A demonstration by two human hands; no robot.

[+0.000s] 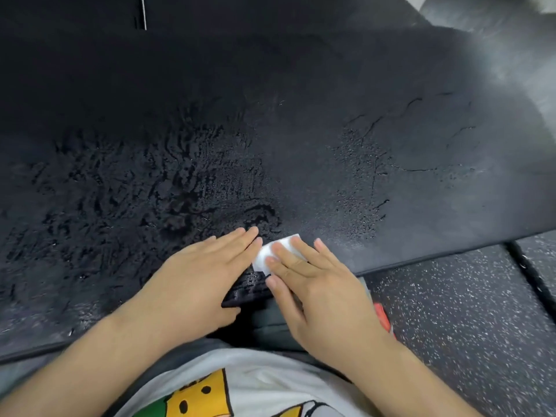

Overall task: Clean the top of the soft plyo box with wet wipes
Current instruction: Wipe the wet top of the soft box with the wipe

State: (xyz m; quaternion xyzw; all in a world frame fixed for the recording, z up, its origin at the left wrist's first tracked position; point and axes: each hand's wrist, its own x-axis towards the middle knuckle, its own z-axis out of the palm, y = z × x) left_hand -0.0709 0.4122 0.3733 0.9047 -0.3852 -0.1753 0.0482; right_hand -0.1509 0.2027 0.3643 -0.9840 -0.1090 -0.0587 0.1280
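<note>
Speckled rubber floor (466, 311) shows at the right, beside the black soft plyo box (301, 145), whose cracked top glistens with wet streaks and droplets across its left and middle. A white wet wipe (267, 252) lies folded on that top near the front edge. The right hand (319, 284) presses it down with straight, spread fingers. The left hand (204, 272) lies flat just beside it, fingers together, holding nothing, fingertips seemingly touching the wipe's edge. Below are a printed shirt (264, 383) and a blurred red object (382, 317).
</note>
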